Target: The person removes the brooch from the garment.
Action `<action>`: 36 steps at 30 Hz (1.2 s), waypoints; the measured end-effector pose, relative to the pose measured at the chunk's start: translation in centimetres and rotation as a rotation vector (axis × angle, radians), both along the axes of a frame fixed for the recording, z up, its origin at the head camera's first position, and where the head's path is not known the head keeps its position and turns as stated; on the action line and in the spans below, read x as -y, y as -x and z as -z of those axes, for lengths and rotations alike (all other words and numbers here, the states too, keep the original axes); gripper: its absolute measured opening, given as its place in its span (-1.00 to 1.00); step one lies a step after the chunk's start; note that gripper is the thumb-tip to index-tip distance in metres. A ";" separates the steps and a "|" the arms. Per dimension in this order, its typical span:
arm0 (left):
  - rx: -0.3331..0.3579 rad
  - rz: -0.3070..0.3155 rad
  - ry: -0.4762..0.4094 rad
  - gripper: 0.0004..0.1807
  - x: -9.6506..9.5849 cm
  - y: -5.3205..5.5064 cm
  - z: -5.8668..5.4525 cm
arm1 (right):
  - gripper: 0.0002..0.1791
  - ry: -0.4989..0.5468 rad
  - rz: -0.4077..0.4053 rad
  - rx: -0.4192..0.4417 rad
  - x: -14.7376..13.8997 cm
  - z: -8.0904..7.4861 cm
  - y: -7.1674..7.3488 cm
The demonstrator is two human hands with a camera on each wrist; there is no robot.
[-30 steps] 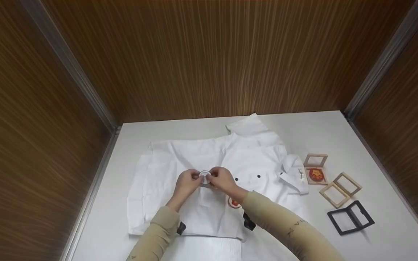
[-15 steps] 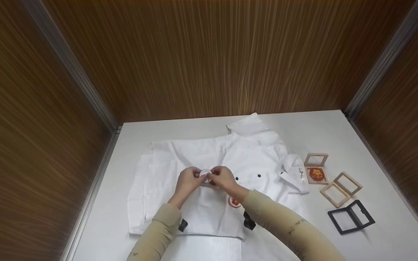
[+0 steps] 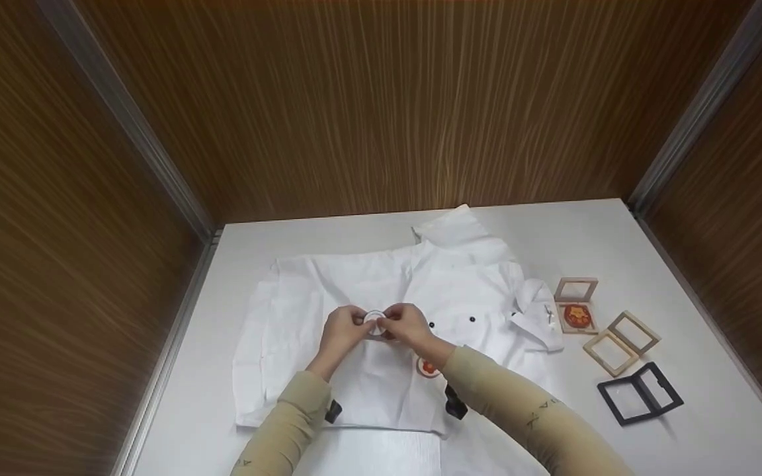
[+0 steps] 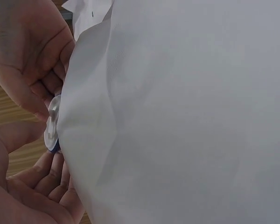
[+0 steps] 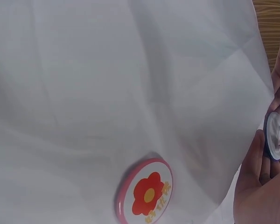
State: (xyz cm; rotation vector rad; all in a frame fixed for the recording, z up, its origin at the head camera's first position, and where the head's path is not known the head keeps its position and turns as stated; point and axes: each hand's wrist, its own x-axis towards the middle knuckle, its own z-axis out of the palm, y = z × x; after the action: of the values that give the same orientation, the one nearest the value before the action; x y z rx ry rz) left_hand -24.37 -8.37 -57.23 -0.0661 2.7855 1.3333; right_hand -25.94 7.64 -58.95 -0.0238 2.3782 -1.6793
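A round pin badge [image 3: 375, 322] is held between both hands over a white jacket [image 3: 368, 390] spread on the table. Its pale back faces up, and a dark blue rim shows in the right wrist view. My left hand [image 3: 341, 334] pinches the badge from the left, thumb on its back. From the right, my right hand [image 3: 411, 325] grips it the same way. White cloth is lifted right up at the badge in both wrist views; the pin itself is partly hidden by fingers. A second badge [image 5: 147, 193], with a red flower and pink rim, sits on the jacket near my right forearm.
Three small open frame boxes stand at the right: a wooden one [image 3: 596, 328] holding a red and yellow round badge [image 3: 577, 316], a lighter wooden one [image 3: 621, 342], and a black one [image 3: 640, 395]. Wood-patterned panels [image 3: 414, 106] wall the table's back and sides.
The thumbs have shifted slightly on the back of the badge. Both hands, the jacket and the boxes stay almost where they were.
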 end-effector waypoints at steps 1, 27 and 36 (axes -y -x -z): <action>0.001 0.000 0.002 -0.78 0.0 0.0 0.0 | -0.86 0.004 0.003 0.002 0.0 0.0 0.0; 0.041 0.003 -0.080 -0.85 0.0 0.0 0.4 | -0.86 -0.028 0.002 0.031 0.0 -0.3 -0.2; 0.046 -0.014 -0.022 -0.87 -0.1 0.0 0.8 | -0.85 -0.048 0.000 0.036 0.0 -0.1 -0.2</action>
State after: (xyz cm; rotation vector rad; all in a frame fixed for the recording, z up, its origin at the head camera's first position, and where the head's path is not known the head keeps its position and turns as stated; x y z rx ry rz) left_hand -24.41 -8.28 -58.07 -0.1137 2.7372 1.3470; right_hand -25.69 7.64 -58.85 0.0143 2.3911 -1.6081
